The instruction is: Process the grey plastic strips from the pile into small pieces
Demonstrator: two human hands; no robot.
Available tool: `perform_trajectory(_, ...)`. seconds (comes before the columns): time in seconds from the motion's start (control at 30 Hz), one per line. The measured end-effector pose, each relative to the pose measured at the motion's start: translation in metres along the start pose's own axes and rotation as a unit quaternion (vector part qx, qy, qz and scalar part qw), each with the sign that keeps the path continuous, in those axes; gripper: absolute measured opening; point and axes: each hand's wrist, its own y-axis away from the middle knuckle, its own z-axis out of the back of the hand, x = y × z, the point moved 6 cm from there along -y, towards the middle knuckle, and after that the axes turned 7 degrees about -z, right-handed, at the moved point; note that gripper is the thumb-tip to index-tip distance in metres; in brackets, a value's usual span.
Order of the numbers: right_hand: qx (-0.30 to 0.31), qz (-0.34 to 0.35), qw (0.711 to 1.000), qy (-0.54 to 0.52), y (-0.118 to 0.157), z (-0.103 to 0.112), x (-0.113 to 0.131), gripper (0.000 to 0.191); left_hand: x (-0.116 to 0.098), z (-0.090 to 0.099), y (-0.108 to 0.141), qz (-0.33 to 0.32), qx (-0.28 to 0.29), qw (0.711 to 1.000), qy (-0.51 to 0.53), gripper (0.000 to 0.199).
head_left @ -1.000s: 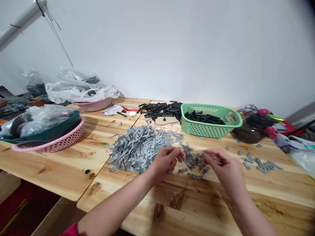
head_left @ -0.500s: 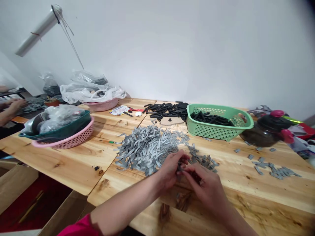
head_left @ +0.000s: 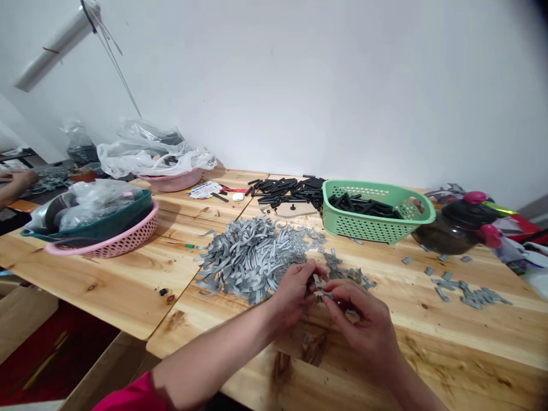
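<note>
Both my hands meet over the wooden table, just in front of a heap of grey strips. My left hand is closed, thumb and fingers pinching a small grey strip. Opposite it, my right hand is closed too, its thumb and forefinger pinching a grey piece at the fingertips. Whether these are one piece or two I cannot tell. A smaller scatter of short grey pieces lies just behind my right hand.
A green basket of black rods stands behind, beside a pile of black rods. More grey pieces and a dark pot are at right. Pink baskets with plastic bags stand left. Another person's hand shows far left.
My fingertips have drawn slightly apart, and more of the grey strip shows between them. The whole view has shifted a little.
</note>
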Motion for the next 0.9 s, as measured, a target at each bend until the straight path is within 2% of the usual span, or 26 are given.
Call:
perform_trajectory(0.07,-0.015,0.04,0.998,0.046,0.001,0.003,0.002,0.011,-0.002,-0.003,0.003,0.014,0.022,1.0,-0.006,0.055)
perform_trajectory(0.17,0.001,0.085,0.99,0.117,0.003,0.003,0.002,0.014,-0.009,-0.008,0.007,0.004,0.058,0.998,-0.036,0.053)
perform_trajectory(0.27,0.002,0.082,0.987,0.14,0.003,0.005,-0.001,0.014,-0.016,-0.01,0.009,-0.034,0.071,0.994,-0.079,0.048)
perform_trajectory(0.33,-0.009,0.047,0.993,0.111,0.002,0.007,-0.006,0.012,-0.019,-0.009,0.008,-0.053,0.061,0.991,-0.107,0.044)
perform_trajectory(0.43,-0.025,-0.091,0.995,-0.033,0.001,0.01,-0.024,0.004,-0.021,-0.009,0.008,-0.077,0.034,0.989,-0.117,0.039)
perform_trajectory(0.5,-0.024,-0.19,0.971,-0.144,0.002,0.006,-0.038,0.013,-0.021,-0.009,0.008,-0.085,0.025,0.989,-0.119,0.036)
perform_trajectory(0.57,-0.021,-0.246,0.946,-0.212,0.002,0.002,-0.045,0.021,-0.021,-0.009,0.009,-0.088,0.023,0.988,-0.125,0.035)
perform_trajectory(0.7,-0.048,-0.276,0.923,-0.264,0.002,0.001,-0.049,0.026,-0.022,-0.011,0.01,-0.091,0.033,0.986,-0.136,0.035)
perform_trajectory(0.9,-0.064,-0.275,0.92,-0.272,0.002,0.004,-0.045,0.029,-0.026,-0.011,0.011,-0.105,0.03,0.98,-0.168,0.035)
